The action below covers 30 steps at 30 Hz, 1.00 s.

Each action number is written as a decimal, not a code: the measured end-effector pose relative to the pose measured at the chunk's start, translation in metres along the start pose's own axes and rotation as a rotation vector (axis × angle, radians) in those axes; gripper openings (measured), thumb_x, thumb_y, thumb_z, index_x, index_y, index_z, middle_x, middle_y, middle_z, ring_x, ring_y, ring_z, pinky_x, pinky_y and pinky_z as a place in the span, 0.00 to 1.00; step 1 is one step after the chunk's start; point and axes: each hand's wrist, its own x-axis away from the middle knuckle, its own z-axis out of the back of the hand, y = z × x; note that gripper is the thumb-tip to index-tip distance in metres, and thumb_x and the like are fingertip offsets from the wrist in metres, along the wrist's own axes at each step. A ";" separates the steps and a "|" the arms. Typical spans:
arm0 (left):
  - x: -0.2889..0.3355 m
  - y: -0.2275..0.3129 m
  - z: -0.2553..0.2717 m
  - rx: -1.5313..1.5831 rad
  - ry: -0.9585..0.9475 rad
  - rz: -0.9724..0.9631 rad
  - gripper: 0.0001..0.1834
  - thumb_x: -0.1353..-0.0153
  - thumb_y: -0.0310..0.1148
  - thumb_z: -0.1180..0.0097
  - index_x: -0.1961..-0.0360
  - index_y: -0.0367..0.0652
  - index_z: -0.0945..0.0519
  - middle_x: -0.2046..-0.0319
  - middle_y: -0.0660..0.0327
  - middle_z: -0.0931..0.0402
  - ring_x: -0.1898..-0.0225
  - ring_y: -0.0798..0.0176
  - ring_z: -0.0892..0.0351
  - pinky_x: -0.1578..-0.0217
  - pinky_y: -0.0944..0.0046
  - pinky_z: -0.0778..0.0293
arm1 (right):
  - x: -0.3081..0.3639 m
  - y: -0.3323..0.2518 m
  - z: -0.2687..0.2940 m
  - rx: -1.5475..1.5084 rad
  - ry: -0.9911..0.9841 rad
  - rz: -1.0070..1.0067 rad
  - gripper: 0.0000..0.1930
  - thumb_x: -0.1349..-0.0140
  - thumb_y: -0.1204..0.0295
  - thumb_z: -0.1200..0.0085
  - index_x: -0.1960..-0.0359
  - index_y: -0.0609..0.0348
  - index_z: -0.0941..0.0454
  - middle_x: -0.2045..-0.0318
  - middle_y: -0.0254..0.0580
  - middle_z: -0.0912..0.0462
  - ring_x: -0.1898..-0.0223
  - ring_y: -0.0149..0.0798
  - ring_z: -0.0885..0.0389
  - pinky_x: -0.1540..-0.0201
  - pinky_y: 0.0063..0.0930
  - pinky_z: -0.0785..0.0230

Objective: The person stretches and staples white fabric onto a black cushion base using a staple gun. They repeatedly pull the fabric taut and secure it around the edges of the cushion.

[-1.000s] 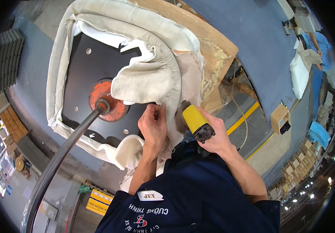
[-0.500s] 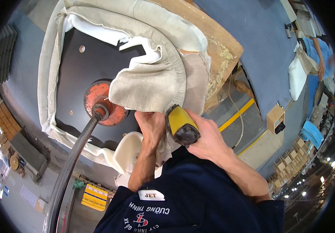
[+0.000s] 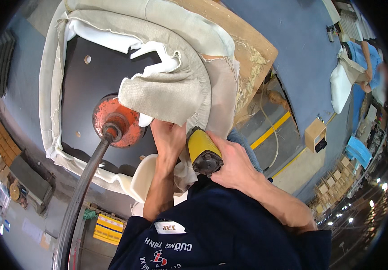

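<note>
My left hand [image 3: 169,140] is closed on the lower edge of a beige fabric flap [image 3: 164,95], its fingertips hidden under the cloth. In my right hand [image 3: 234,163] is a yellow staple gun [image 3: 203,146] with a black end cap, its nose close beside my left hand at the fabric. The flap belongs to an upholstered piece with a padded beige rim [image 3: 50,94] around a black panel [image 3: 97,78]. White padding [image 3: 164,63] shows along the flap's torn-looking edge. Cream foam [image 3: 145,177] sticks out next to my left wrist.
A worn orange round press foot [image 3: 117,121] on a bent metal bar [image 3: 79,193] stands over the black panel. Behind the piece lies a wooden board [image 3: 257,42]. A hose [image 3: 275,135] hangs at right. Farther right, another person's arm [image 3: 365,63] handles white padding and fabric.
The upholstered piece and flap have shifted slightly left and up in view. My left hand has moved up a little under the flap; the staple gun has come slightly left.
</note>
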 end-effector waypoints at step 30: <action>0.135 0.057 -0.047 -0.628 0.674 -0.533 0.26 0.48 0.22 0.31 0.46 0.44 0.21 0.49 0.46 0.25 0.51 0.43 0.23 0.51 0.49 0.23 | -0.054 0.015 0.110 -0.025 -0.126 0.353 0.15 0.44 0.71 0.39 0.57 0.70 0.19 0.70 0.48 0.13 0.73 0.38 0.16 0.66 0.34 0.22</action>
